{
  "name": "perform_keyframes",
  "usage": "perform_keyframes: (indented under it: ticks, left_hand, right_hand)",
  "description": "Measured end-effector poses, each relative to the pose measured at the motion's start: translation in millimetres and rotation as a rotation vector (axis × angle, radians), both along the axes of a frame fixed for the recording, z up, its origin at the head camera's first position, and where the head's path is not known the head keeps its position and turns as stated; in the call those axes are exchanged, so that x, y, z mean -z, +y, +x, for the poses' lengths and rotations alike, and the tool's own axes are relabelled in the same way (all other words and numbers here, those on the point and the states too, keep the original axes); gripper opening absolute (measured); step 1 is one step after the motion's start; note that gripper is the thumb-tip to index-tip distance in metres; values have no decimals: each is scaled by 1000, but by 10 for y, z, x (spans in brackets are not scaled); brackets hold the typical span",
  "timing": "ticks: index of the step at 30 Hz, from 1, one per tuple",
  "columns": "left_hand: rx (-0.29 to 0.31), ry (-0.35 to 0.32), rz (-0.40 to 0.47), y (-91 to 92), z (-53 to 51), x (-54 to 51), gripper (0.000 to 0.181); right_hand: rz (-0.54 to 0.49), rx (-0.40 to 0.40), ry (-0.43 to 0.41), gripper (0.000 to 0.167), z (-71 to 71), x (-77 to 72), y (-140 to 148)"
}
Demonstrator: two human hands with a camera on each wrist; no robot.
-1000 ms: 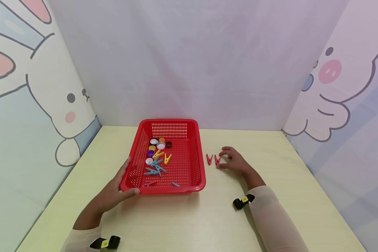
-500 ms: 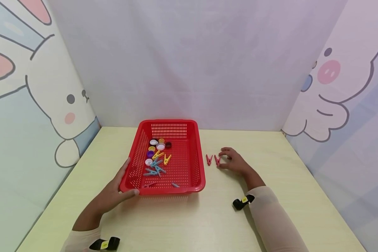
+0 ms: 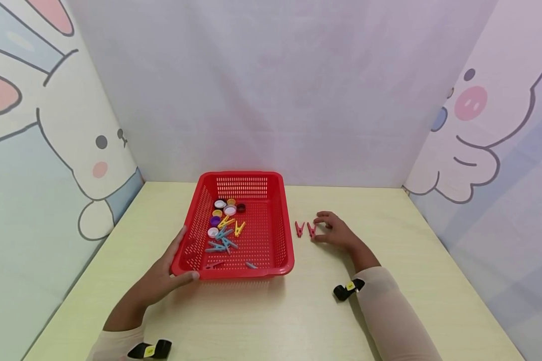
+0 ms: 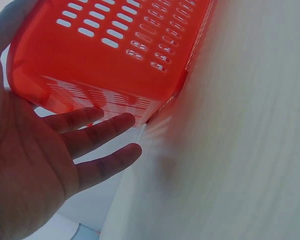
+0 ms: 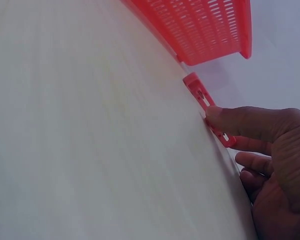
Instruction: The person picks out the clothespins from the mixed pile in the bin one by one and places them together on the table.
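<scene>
Two red clothespins lie side by side on the table, the left one [image 3: 299, 229] apart from the hands. My right hand [image 3: 339, 233] pinches the right clothespin [image 3: 312, 230] between thumb and index finger; in the right wrist view, the thumb's tip covers part of the red plastic [image 5: 226, 140]. At the near left corner of a red basket [image 3: 289, 235], my left hand [image 3: 155, 283] rests with its thumb along the front rim. The left wrist view shows its straight, spread fingers [image 4: 105, 165] beside the basket wall [image 4: 45, 55].
Inside the basket lie several round caps, white, yellow, purple and dark, with two yellow clothespins [image 3: 239, 228], several blue ones [image 3: 217, 246] and a red one [image 3: 214, 265]. Fabric walls [image 3: 271, 100] stand behind the table [image 3: 262, 321] and at both sides.
</scene>
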State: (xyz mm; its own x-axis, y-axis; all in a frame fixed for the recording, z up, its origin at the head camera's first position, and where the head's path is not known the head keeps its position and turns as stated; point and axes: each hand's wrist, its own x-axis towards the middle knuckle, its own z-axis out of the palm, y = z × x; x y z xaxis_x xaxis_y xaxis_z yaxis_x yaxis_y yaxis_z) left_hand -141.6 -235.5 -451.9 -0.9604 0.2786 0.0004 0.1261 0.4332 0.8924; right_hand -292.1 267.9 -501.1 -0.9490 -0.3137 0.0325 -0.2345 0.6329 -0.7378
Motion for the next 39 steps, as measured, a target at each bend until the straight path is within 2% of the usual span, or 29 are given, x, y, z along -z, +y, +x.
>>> perform_keyframes:
  ticks: [5, 15, 24, 30, 39]
  left_hand:
    - [-2, 4, 1, -1, 12, 7, 127]
    - [-3, 20, 1, -6, 17, 8, 128]
    - [1, 27, 3, -1, 12, 23, 127]
    - [-2, 17, 1, -8, 12, 36, 127]
    - [0, 13, -12, -5, 8, 6, 128]
  right_hand:
    - [-18, 14, -31, 67, 6, -4, 6]
    - [-38, 11, -51, 74, 10, -31, 21]
    - [-59, 37, -110, 83, 21, -92, -3]
    - [-65, 12, -72, 84, 48, -181, -52]
    - [-47, 17, 2, 73, 47, -390, -156]
